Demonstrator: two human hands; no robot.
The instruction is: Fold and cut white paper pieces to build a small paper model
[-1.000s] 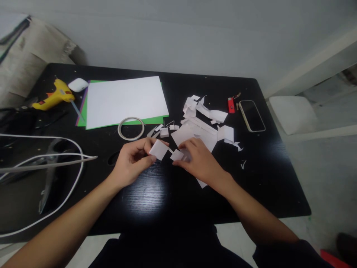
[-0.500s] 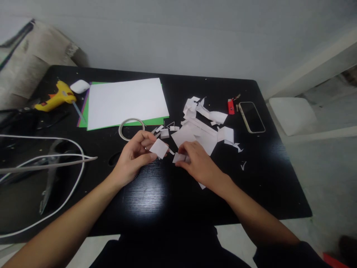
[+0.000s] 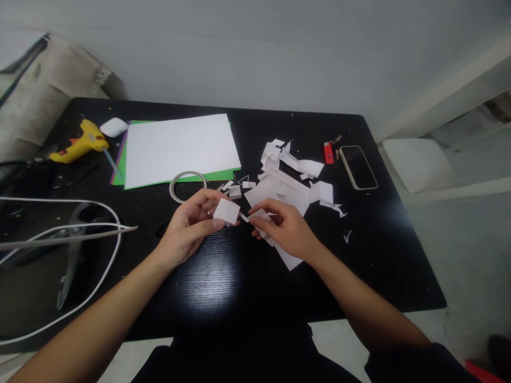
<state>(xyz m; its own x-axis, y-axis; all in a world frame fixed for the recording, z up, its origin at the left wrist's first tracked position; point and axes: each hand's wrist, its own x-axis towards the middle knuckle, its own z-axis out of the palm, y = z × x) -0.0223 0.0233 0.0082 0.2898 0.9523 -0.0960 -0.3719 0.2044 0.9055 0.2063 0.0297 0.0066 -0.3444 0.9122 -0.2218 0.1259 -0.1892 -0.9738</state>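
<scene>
You get soft, even overhead light, with a pale glare patch on the black bench [image 3: 215, 282] toward 6 o'clock. Straight lines bow at 9 and 3 o'clock, and fine detail looks slightly soft.

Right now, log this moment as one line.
left hand: holds white paper square | right hand: pinches small paper piece | paper scraps behind, on black table

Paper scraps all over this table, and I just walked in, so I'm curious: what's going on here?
A person at the black table works bare-handed. The left hand pinches a small paper square; the right hand holds a smaller paper piece right beside it. A pile of white scraps lies just beyond the hands. Farther back are a tape ring, a white sheet and a yellow glue gun.
</scene>
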